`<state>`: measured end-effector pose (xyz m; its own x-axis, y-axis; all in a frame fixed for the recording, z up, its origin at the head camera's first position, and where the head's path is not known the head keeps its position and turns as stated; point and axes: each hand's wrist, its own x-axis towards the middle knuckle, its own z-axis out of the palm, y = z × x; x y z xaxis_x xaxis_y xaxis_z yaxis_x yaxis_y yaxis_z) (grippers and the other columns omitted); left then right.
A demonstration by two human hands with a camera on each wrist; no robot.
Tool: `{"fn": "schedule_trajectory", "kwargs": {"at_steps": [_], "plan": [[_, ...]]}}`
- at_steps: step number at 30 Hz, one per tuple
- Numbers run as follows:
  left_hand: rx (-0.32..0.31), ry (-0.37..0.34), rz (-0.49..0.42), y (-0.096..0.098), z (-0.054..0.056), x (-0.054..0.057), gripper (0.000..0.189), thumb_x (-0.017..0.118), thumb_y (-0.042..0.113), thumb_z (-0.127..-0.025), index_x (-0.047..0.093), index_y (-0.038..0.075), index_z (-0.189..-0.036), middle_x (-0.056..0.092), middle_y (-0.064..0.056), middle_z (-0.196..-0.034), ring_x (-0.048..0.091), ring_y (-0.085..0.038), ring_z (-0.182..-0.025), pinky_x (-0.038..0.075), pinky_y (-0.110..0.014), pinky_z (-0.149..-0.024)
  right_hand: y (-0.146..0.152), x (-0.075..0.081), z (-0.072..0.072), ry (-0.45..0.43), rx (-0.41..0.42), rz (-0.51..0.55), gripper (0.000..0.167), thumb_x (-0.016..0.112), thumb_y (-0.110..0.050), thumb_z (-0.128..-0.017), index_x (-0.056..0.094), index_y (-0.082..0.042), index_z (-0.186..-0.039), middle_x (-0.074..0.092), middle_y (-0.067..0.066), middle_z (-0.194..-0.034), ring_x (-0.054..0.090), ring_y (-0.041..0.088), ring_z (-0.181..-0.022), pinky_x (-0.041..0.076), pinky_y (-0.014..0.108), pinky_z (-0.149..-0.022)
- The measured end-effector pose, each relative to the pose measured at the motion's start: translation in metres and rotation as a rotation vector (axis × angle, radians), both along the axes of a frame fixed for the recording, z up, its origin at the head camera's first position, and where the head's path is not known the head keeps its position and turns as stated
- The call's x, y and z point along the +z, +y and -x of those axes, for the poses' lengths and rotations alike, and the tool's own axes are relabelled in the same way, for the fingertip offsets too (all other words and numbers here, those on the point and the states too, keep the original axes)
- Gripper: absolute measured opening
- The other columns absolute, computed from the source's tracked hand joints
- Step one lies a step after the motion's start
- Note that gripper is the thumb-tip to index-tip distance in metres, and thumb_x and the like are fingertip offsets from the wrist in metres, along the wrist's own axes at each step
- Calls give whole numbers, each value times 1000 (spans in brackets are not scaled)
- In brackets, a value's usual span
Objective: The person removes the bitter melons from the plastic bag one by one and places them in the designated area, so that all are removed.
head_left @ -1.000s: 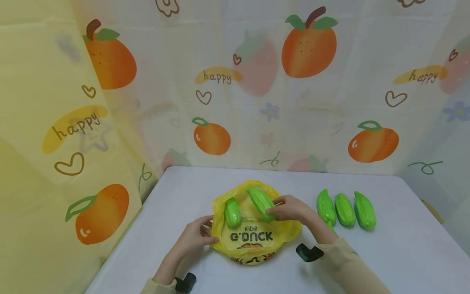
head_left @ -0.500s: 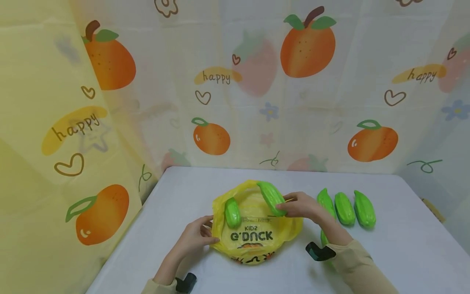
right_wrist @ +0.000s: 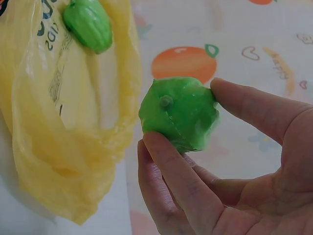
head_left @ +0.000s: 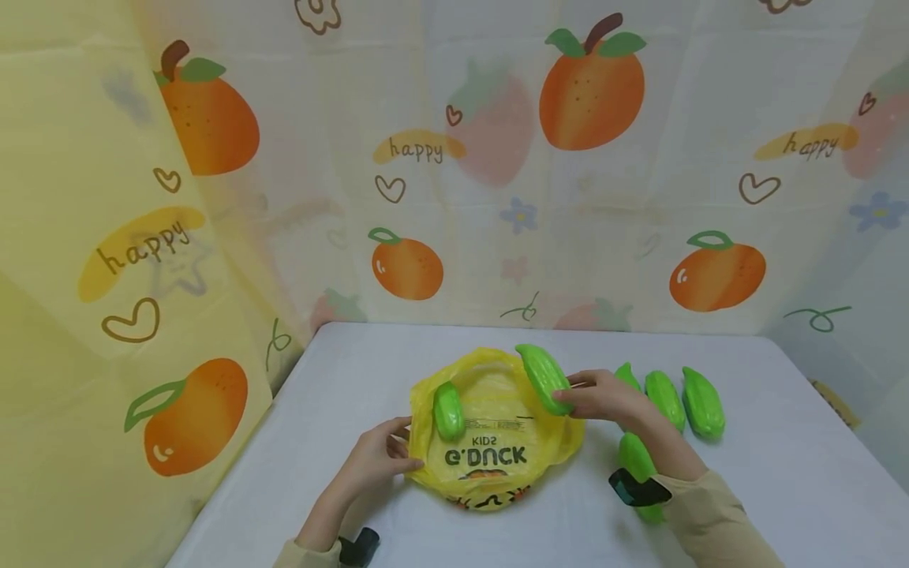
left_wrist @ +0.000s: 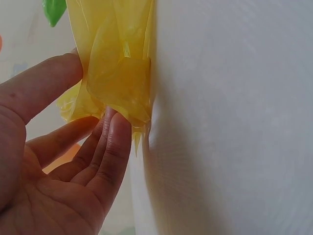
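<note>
In the head view my right hand (head_left: pixel 604 397) pinches a glossy green, ridged toy gourd (head_left: pixel 545 380) between thumb and fingers, above the right side of an open yellow plastic bag (head_left: pixel 490 473). The right wrist view shows the held gourd (right_wrist: pixel 178 115) end-on, its small stub facing the camera, apart from the bag. My left hand (head_left: pixel 387 450) holds the bag's left edge, with thumb and fingers on either side of the yellow film (left_wrist: pixel 117 83). A second, shorter green gourd (head_left: pixel 449 412) lies in the bag.
Several more green gourds lie on the white table (head_left: pixel 341 363) at the right, including one at the far right (head_left: pixel 703 402). My right forearm partly covers some, such as a nearer gourd (head_left: pixel 635 456). A fruit-printed cloth (head_left: pixel 483 260) hangs behind the table.
My right hand has moved right with the gourd, from over the bag's middle to its right edge. The left hand, the bag and the gourd in it have stayed put.
</note>
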<state>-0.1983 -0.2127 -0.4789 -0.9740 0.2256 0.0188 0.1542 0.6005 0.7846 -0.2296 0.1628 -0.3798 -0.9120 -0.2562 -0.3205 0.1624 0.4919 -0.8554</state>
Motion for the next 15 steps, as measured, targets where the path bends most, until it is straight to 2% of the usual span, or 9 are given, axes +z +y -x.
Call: {"fn": "schedule_trajectory", "kwargs": {"at_steps": [7, 15], "plan": [[-1, -6, -5, -1, 0, -1, 72, 85, 25, -68, 54, 8, -131, 63, -8, -105, 59, -13, -78, 50, -23, -64, 12, 2, -6, 22, 10, 24, 79, 68, -34, -87, 31, 15, -138, 37, 37, -138, 62, 31, -109, 52, 38, -89], [7, -12, -2, 1, 1, 0, 72, 85, 24, -68, 54, 8, -131, 63, -7, -105, 59, -13, -78, 50, -24, -64, 26, 8, -14, 26, 4, -17, 81, 66, -37, -88, 28, 14, -140, 33, 37, -140, 60, 33, -111, 51, 40, -92]]}}
